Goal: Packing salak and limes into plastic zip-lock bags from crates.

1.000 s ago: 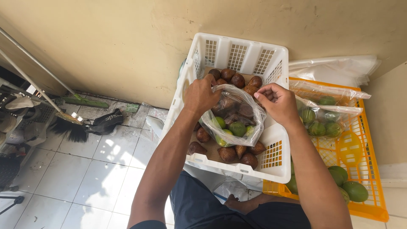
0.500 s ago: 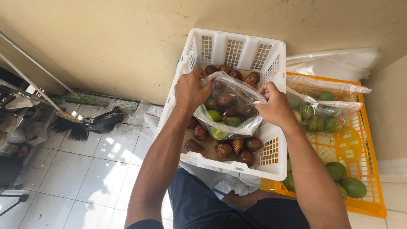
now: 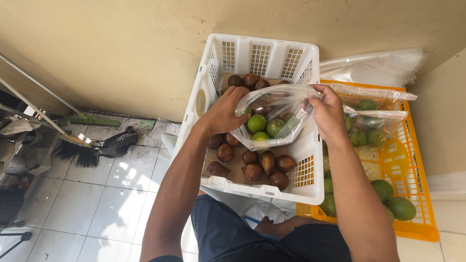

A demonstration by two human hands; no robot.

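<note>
My left hand (image 3: pixel 224 112) and my right hand (image 3: pixel 328 112) each grip one side of the mouth of a clear plastic bag (image 3: pixel 281 104), holding it up above a white slotted crate (image 3: pixel 260 54). Inside the bag are green round fruits (image 3: pixel 257 123) and some brown scaly fruits. More brown scaly fruits (image 3: pixel 253 171) lie loose on the crate's bottom, below and behind the bag.
An orange crate (image 3: pixel 407 155) to the right holds green fruits (image 3: pixel 401 207) and bagged green fruits (image 3: pixel 367 137). White plastic sheets (image 3: pixel 374 65) lie behind it. A beige wall (image 3: pixel 121 53) stands behind. A broom and dustpan (image 3: pixel 97 145) lie on the tiled floor at left.
Both hands have lifted the bag higher and pulled its mouth wider and rightward. The bag has come up off the loose fruits in the crate.
</note>
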